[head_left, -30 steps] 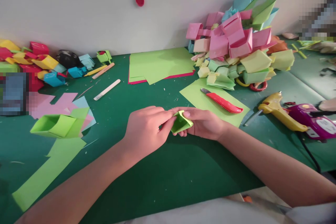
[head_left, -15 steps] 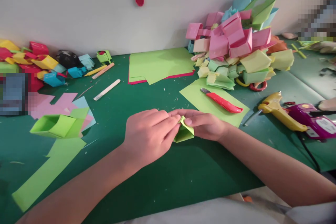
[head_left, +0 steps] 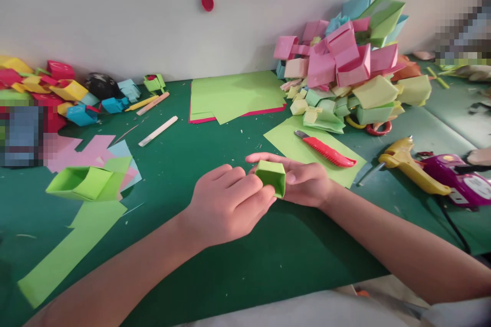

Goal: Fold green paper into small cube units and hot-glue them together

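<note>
A small green folded paper box (head_left: 271,173) is held between my two hands above the green tabletop. My left hand (head_left: 230,204) closes its fingers around the box's near left side. Supporting it from the right is my right hand (head_left: 307,181), thumb against the box's side and index finger stretched out behind it. The box's far corner and some of my right fingers are hidden. Just beyond my right hand lies a green paper sheet (head_left: 282,133) with a red utility knife (head_left: 330,151) on it.
A yellow glue gun (head_left: 414,168) and a purple device (head_left: 456,179) lie at right. Behind is a heap of folded paper boxes (head_left: 345,61). Green sheets (head_left: 238,94) lie by the wall. At left are a larger green paper box (head_left: 79,183), a paper strip (head_left: 72,255) and paper scraps.
The small box has turned from a pinched, pointed shape to an opened square form facing up. My left fingers have shifted down to its near side, and my right fingers have loosened.
</note>
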The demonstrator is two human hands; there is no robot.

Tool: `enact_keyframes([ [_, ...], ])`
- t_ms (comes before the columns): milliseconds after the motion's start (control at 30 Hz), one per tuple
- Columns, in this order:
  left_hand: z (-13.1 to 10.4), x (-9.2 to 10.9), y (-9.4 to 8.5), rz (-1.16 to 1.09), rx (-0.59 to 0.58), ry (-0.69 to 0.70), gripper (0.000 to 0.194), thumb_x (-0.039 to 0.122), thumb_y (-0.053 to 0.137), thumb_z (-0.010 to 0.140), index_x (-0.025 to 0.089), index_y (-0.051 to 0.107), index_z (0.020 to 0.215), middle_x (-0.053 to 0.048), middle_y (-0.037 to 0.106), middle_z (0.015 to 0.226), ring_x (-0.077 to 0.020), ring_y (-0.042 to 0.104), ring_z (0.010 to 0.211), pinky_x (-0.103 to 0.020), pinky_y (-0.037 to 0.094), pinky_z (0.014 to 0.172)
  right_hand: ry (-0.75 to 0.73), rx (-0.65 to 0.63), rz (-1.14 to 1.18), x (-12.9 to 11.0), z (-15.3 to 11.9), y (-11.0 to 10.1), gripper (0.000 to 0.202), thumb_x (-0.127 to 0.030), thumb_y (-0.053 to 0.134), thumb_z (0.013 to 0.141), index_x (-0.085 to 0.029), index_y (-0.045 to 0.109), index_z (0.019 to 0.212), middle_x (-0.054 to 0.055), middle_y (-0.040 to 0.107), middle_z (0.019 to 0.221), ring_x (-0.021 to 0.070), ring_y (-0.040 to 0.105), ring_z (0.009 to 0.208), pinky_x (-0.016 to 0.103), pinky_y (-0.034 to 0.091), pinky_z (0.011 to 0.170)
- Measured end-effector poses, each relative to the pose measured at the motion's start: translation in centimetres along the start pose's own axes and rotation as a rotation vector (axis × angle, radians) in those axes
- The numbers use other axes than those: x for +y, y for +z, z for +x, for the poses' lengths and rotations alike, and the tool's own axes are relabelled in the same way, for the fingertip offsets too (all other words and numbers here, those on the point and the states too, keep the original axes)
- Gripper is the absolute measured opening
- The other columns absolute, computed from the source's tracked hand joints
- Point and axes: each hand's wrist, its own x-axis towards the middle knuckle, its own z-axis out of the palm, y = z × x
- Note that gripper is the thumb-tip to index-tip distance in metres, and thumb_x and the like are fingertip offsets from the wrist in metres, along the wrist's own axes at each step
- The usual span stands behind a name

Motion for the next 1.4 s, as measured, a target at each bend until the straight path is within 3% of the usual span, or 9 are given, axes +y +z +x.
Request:
enact_keyframes([
  [167, -0.1, -0.2, 0.3, 0.071, -0.040, 0.132, 0.010, 0.014, 0.071, 0.089, 0.018, 0.069, 0.081, 0.004, 0.053, 0.062, -0.0122, 0.046, 0.056, -0.033, 0.033, 0.056, 0.035, 0.007, -0.045, -0.1, 0.1, 0.1, 0.060, -0.018, 0.063, 0.073, -0.019, 0.062, 0.133, 0.004, 0.071, 0.107, 0.0175, 0.067, 0.087, 0.031, 0.052, 0.080],
  [433, 0.1, -0.5, 0.2, 0.116, -0.095, 0.152, 0.019, 0.013, 0.065, 0.093, 0.019, 0.066, 0.075, 0.004, 0.050, 0.062, -0.0121, 0.044, 0.056, -0.033, 0.032, 0.057, 0.055, 0.069, -0.058, -0.1, 0.1, 0.2, 0.057, -0.018, 0.063, 0.075, -0.020, 0.063, 0.133, 0.004, 0.069, 0.103, 0.0156, 0.063, 0.078, 0.032, 0.053, 0.079],
  [533, 0.1, -0.6, 0.4, 0.147, -0.132, 0.108, 0.024, 0.014, 0.061, 0.096, 0.018, 0.063, 0.072, 0.003, 0.051, 0.062, -0.0122, 0.044, 0.056, -0.033, 0.031, 0.057, 0.047, 0.097, -0.036, -0.1, 0.1, 0.0, 0.056, -0.017, 0.064, 0.077, -0.020, 0.063, 0.133, 0.003, 0.070, 0.102, 0.0156, 0.064, 0.082, 0.030, 0.053, 0.079],
  [667, -0.4, -0.7, 0.7, 0.191, -0.211, 0.018, 0.022, 0.018, 0.058, 0.099, 0.017, 0.065, 0.079, 0.002, 0.056, 0.067, -0.0131, 0.051, 0.059, -0.032, 0.032, 0.058, 0.014, 0.232, -0.013, 0.1, 0.3, -0.1, 0.052, -0.014, 0.066, 0.076, -0.021, 0.066, 0.127, 0.004, 0.071, 0.103, 0.0163, 0.065, 0.087, 0.030, 0.055, 0.083],
  [800, -1.1, -0.7, 0.2, 0.209, -0.196, -0.001, 0.015, 0.015, 0.062, 0.096, 0.017, 0.067, 0.082, 0.002, 0.054, 0.064, -0.0133, 0.049, 0.058, -0.033, 0.031, 0.057, 0.010, 0.207, -0.028, 0.2, 0.3, 0.0, 0.049, -0.016, 0.069, 0.077, -0.020, 0.066, 0.126, 0.003, 0.071, 0.101, 0.0159, 0.065, 0.085, 0.029, 0.055, 0.081],
  [933, -1.6, 0.0, -1.5, 0.235, -0.184, -0.056, 0.016, 0.009, 0.061, 0.094, 0.018, 0.067, 0.082, 0.004, 0.052, 0.061, -0.0131, 0.044, 0.054, -0.033, 0.031, 0.055, -0.006, 0.174, -0.053, 0.5, 0.3, 0.0, 0.051, -0.018, 0.069, 0.081, -0.021, 0.063, 0.131, 0.006, 0.071, 0.114, 0.0178, 0.066, 0.096, 0.031, 0.056, 0.085],
  [1067, -3.3, 1.5, -4.1, 0.279, -0.229, -0.215, 0.018, 0.009, 0.062, 0.093, 0.019, 0.064, 0.078, 0.002, 0.057, 0.064, -0.0134, 0.043, 0.053, -0.031, 0.032, 0.054, -0.010, 0.142, -0.082, 0.7, 0.2, -0.4, 0.049, -0.018, 0.069, 0.083, -0.021, 0.063, 0.132, 0.009, 0.067, 0.129, 0.0182, 0.066, 0.104, 0.031, 0.056, 0.090],
  [1267, -10.2, 1.9, -9.0, 0.560, -0.280, -0.528, 0.006, 0.016, 0.065, 0.092, 0.020, 0.065, 0.088, 0.000, 0.067, 0.073, -0.0162, 0.055, 0.059, -0.029, 0.035, 0.056, 0.008, 0.118, -0.117, 0.8, 0.2, -0.5, 0.044, -0.019, 0.069, 0.085, -0.018, 0.065, 0.128, 0.010, 0.070, 0.123, 0.0170, 0.067, 0.100, 0.030, 0.056, 0.088],
  [1400, -14.7, 0.9, -12.3, 0.743, -0.446, -0.801, 0.004, 0.021, 0.061, 0.091, 0.023, 0.065, 0.089, -0.001, 0.067, 0.078, -0.0168, 0.048, 0.053, -0.028, 0.025, 0.049, 0.012, 0.121, -0.122, 0.9, 0.2, -0.5, 0.044, -0.021, 0.069, 0.087, -0.019, 0.062, 0.130, 0.010, 0.072, 0.120, 0.0169, 0.068, 0.099, 0.031, 0.055, 0.089],
])
